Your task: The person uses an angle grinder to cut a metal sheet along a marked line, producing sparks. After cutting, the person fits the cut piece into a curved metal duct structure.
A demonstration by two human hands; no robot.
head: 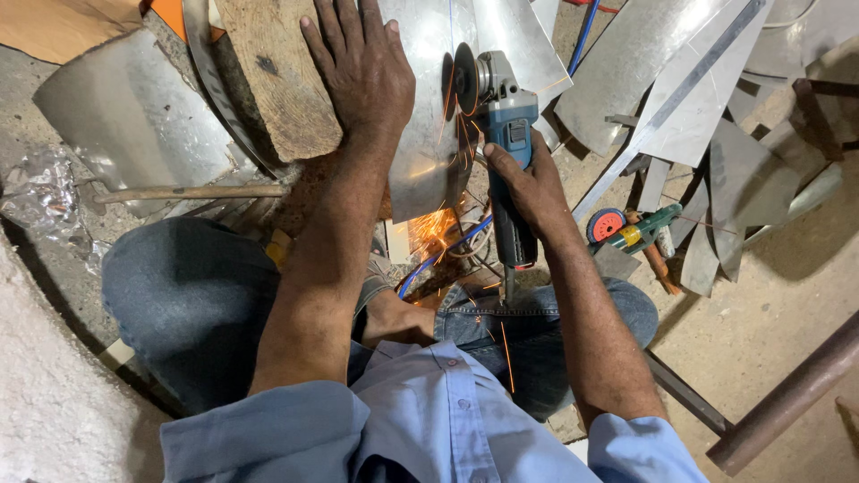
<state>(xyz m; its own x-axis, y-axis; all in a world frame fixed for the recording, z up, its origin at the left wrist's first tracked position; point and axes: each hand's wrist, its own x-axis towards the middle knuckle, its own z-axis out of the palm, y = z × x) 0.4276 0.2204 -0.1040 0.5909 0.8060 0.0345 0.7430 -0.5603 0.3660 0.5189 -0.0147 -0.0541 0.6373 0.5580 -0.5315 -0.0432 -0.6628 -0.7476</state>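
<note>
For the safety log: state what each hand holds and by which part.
The right hand grips the angle grinder around its blue body, behind the disc. The left hand holds nothing; it presses flat on the metal sheet.

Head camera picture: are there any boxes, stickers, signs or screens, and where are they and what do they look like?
Label: small dark rectangle on the blue grinder held by the right hand.
Cardboard: flat brown sheet, top left corner, plain.
Crumpled clear wrapper: far left, on the floor.
No signs or screens.

Bare concrete floor: scattered sheet-metal offcuts, wooden-handled hammer, second grinder, rusty pipe.
</note>
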